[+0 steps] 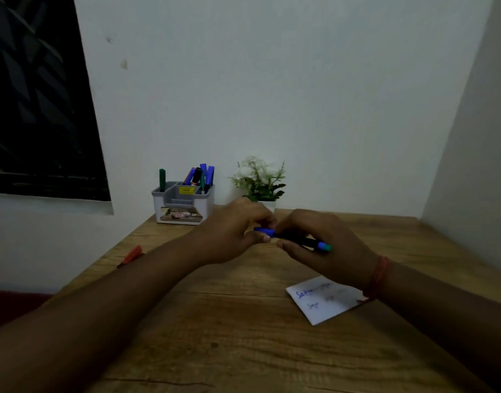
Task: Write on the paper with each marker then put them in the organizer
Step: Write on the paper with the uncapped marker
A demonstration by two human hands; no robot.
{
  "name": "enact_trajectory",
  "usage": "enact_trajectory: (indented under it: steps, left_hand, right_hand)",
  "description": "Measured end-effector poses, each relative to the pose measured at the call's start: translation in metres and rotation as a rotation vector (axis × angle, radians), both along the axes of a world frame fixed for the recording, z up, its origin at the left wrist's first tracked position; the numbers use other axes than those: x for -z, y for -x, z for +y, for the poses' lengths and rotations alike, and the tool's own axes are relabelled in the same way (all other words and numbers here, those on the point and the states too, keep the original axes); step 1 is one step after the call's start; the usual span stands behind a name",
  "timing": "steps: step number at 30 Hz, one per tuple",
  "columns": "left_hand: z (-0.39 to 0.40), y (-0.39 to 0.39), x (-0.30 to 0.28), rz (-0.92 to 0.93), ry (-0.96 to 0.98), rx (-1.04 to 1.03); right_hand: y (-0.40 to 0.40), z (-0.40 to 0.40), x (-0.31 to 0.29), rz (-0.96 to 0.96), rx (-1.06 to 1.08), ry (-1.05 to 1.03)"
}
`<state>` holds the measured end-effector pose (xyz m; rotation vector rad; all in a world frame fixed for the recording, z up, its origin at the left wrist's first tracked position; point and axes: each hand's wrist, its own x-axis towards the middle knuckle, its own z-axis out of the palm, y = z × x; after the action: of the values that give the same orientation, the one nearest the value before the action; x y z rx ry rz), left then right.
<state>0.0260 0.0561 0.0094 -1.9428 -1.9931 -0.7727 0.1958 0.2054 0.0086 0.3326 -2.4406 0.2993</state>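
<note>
Both hands meet above the middle of the wooden table (215, 321). My right hand (323, 248) grips the dark barrel of a blue marker (297, 239) that lies level, its teal end pointing right. My left hand (238, 228) pinches the marker's blue cap (264, 231) at the left end. A small white paper (323, 300) with blue writing lies flat under my right wrist. The grey and white organizer (184, 204) stands at the back against the wall, holding several markers, mostly blue, plus one green marker (162, 180) in its left slot.
A red marker (131, 255) lies near the table's left edge. A small potted plant (259, 180) stands at the back, right of the organizer. White walls close off the back and right sides; a dark window is at upper left.
</note>
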Motion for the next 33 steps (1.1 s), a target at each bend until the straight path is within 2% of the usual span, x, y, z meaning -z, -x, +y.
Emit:
enact_trajectory:
  steps: [9,13,18,23,33]
  left_hand:
    - [0.077,-0.037,0.013,0.058,-0.085,0.133]
    - [0.098,-0.04,0.037,0.067,-0.164,0.131]
    - [0.102,-0.034,0.048,0.131,-0.222,0.11]
    - [0.101,-0.032,0.051,0.146,-0.233,0.112]
    - [0.101,-0.032,0.051,0.096,-0.187,0.113]
  right_hand:
    - [-0.043,0.06,0.014,-0.012,0.156,0.104]
    - [-0.049,0.072,0.03,0.003,0.193,0.168]
    - [-0.042,0.068,0.037,0.028,0.197,0.192]
    - [-0.04,0.066,0.043,0.053,0.202,0.306]
    - [-0.042,0.062,0.042,0.06,0.191,0.358]
